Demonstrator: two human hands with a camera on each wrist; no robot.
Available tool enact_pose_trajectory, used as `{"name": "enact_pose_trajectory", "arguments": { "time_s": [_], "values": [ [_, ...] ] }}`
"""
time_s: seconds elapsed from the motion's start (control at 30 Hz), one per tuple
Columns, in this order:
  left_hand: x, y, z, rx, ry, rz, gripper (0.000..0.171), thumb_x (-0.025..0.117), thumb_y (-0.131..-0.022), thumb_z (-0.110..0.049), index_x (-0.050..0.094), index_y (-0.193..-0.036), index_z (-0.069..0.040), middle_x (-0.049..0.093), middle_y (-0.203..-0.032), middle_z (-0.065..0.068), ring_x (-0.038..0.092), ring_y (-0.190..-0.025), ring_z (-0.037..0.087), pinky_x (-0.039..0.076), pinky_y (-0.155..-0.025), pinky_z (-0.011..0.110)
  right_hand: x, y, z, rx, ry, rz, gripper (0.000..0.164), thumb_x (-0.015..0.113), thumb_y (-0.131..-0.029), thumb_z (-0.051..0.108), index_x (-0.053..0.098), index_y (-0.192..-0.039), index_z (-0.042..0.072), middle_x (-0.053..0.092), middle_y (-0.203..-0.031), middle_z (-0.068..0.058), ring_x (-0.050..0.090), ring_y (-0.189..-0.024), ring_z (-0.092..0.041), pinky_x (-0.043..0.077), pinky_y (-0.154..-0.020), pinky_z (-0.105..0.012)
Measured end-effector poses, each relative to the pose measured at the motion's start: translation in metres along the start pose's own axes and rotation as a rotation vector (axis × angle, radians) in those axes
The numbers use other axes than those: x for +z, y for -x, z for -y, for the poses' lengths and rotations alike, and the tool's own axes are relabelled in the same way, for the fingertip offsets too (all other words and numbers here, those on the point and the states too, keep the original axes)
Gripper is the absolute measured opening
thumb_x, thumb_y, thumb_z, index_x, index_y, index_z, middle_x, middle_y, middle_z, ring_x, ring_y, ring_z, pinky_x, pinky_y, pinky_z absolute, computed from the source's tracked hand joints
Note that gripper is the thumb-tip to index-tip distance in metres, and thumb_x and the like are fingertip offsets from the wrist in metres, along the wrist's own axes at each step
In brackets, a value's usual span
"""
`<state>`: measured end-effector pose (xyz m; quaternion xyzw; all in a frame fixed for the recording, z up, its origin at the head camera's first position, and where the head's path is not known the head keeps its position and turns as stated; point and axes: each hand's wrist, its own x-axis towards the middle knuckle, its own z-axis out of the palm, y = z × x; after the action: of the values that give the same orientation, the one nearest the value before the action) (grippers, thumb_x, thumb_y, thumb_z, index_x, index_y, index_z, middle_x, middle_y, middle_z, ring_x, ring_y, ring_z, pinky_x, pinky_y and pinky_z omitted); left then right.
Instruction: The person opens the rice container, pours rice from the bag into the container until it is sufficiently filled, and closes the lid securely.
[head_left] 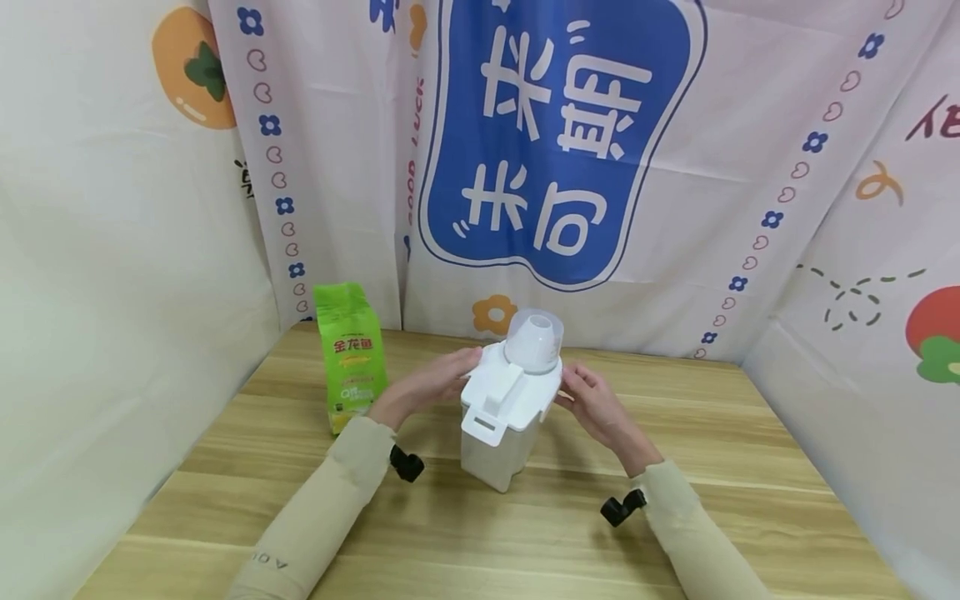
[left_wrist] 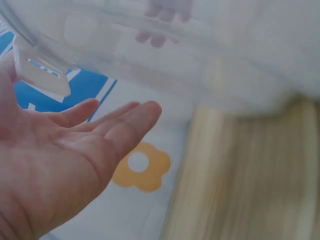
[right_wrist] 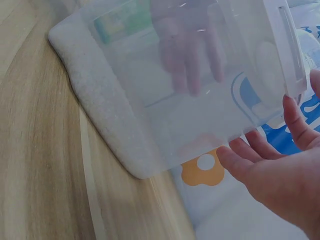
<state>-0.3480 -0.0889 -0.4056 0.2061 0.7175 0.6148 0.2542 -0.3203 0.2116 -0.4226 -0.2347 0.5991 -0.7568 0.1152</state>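
A translucent rice storage container stands upright on the table, with a white lid and a clear measuring cup upside down on top. White grains fill its bottom part. My left hand is at the lid's left side; in the left wrist view its fingers extend below a white side clip. On the opposite side is my right hand, its fingers loosely bent. Its fingertips meet the container wall in the right wrist view, beside another white clip.
A green printed bag stands upright on the wooden table, left of the container and behind my left wrist. Printed white cloth hangs behind the table and along both sides.
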Motion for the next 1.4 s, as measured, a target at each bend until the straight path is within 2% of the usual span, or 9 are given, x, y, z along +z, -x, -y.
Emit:
{"name": "enact_pose_trajectory", "arguments": {
  "time_s": [0.17, 0.27, 0.37, 0.57, 0.73, 1.0, 1.2, 1.4],
  "values": [
    [0.000, 0.022, 0.003, 0.017, -0.036, 0.117, 0.084, 0.028, -0.097, -0.069, 0.018, -0.157, -0.011, 0.030, -0.160, 0.016, 0.029, -0.147, 0.038, 0.026, -0.120, 0.054, -0.001, 0.001, -0.003, -0.014, 0.000, -0.007, 0.017, 0.050, -0.103, 0.019, 0.060, -0.090, 0.018, 0.062, -0.097, 0.009, 0.060, -0.098, -0.004, 0.052, -0.096, -0.027],
    [0.003, 0.033, 0.002, 0.025, -0.057, 0.177, 0.085, 0.025, -0.097, -0.070, 0.020, -0.156, -0.009, 0.032, -0.158, 0.017, 0.031, -0.146, 0.037, 0.027, -0.120, 0.053, -0.001, 0.000, -0.003, -0.011, 0.008, -0.011, 0.017, 0.050, -0.103, 0.017, 0.060, -0.090, 0.017, 0.061, -0.097, 0.009, 0.060, -0.098, -0.004, 0.052, -0.096, -0.027],
    [0.009, 0.039, -0.001, 0.029, -0.057, 0.207, 0.085, 0.025, -0.097, -0.069, 0.023, -0.154, -0.007, 0.037, -0.154, 0.018, 0.034, -0.145, 0.036, 0.026, -0.120, 0.053, -0.001, 0.000, -0.002, 0.001, 0.022, -0.023, 0.018, 0.049, -0.104, 0.015, 0.061, -0.090, 0.017, 0.061, -0.098, 0.008, 0.060, -0.098, -0.004, 0.052, -0.097, -0.027],
    [0.018, 0.042, -0.005, 0.044, -0.021, 0.187, 0.079, 0.029, -0.099, -0.066, 0.030, -0.149, -0.005, 0.047, -0.144, 0.018, 0.048, -0.134, 0.030, 0.031, -0.118, 0.053, 0.001, 0.001, 0.000, 0.007, 0.051, -0.044, 0.018, 0.049, -0.103, 0.014, 0.061, -0.090, 0.017, 0.062, -0.099, 0.008, 0.061, -0.098, -0.004, 0.052, -0.096, -0.027],
    [0.020, 0.039, -0.004, 0.060, -0.005, 0.181, 0.070, 0.033, -0.102, -0.058, 0.038, -0.144, -0.002, 0.056, -0.133, 0.015, 0.059, -0.119, 0.022, 0.040, -0.112, 0.049, -0.001, 0.002, 0.000, -0.006, 0.056, -0.001, 0.016, 0.050, -0.104, 0.018, 0.060, -0.091, 0.017, 0.060, -0.101, 0.009, 0.058, -0.100, -0.003, 0.051, -0.097, -0.026],
    [0.019, 0.037, -0.002, 0.052, -0.008, 0.155, 0.067, 0.035, -0.103, -0.055, 0.039, -0.143, -0.002, 0.058, -0.130, 0.013, 0.061, -0.116, 0.021, 0.042, -0.110, 0.047, -0.002, 0.000, 0.002, 0.004, 0.094, 0.038, 0.016, 0.048, -0.104, 0.023, 0.057, -0.093, 0.017, 0.056, -0.101, 0.009, 0.054, -0.102, -0.003, 0.047, -0.102, -0.028],
    [0.019, 0.038, -0.001, 0.062, -0.009, 0.153, 0.066, 0.035, -0.103, -0.055, 0.040, -0.141, -0.001, 0.059, -0.126, 0.011, 0.062, -0.114, 0.019, 0.048, -0.104, 0.039, -0.004, 0.000, 0.003, 0.014, 0.126, 0.079, 0.017, 0.049, -0.103, 0.027, 0.056, -0.091, 0.017, 0.056, -0.102, 0.009, 0.055, -0.102, -0.004, 0.048, -0.100, -0.026],
    [0.020, 0.035, -0.001, 0.068, -0.014, 0.164, 0.066, 0.035, -0.103, -0.054, 0.039, -0.142, -0.002, 0.059, -0.125, 0.010, 0.061, -0.114, 0.018, 0.049, -0.103, 0.038, -0.007, 0.002, 0.006, 0.028, 0.160, 0.094, 0.018, 0.047, -0.104, 0.026, 0.053, -0.090, 0.016, 0.055, -0.100, 0.010, 0.056, -0.101, -0.004, 0.048, -0.098, -0.024]
  ]
}}
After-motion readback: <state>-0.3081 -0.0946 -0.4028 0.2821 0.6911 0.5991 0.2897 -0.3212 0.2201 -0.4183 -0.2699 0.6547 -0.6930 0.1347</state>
